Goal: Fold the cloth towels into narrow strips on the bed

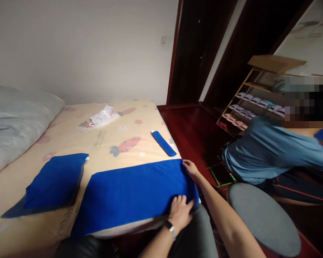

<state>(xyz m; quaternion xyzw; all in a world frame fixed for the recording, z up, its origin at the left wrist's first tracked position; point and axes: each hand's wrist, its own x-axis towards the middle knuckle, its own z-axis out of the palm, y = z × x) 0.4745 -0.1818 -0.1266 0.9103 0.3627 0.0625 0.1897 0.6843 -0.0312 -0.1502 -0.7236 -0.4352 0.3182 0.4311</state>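
Note:
A large blue cloth (pixel 134 193) is spread over the near right corner of the bed, its right end reaching the bed's edge. My left hand (pixel 180 211), with a band on its wrist, rests on the near right part of the cloth, fingers stretched out. At the far right corner, my right hand (pixel 190 167) pinches the cloth's edge between thumb and fingers. Just beyond lies a narrow folded blue cloth (pixel 164 143). To the left are blue cloths (pixel 56 181) stacked unevenly, with a small white tag at one corner.
A white plastic bag (pixel 103 116) lies farther back on the patterned bed sheet (pixel 137 125). Grey bedding (pixel 21 122) covers the left side. A round grey stool (pixel 263 218) stands at right, near a seated person in a blue shirt (pixel 258 154) and a shoe rack (pixel 243 84).

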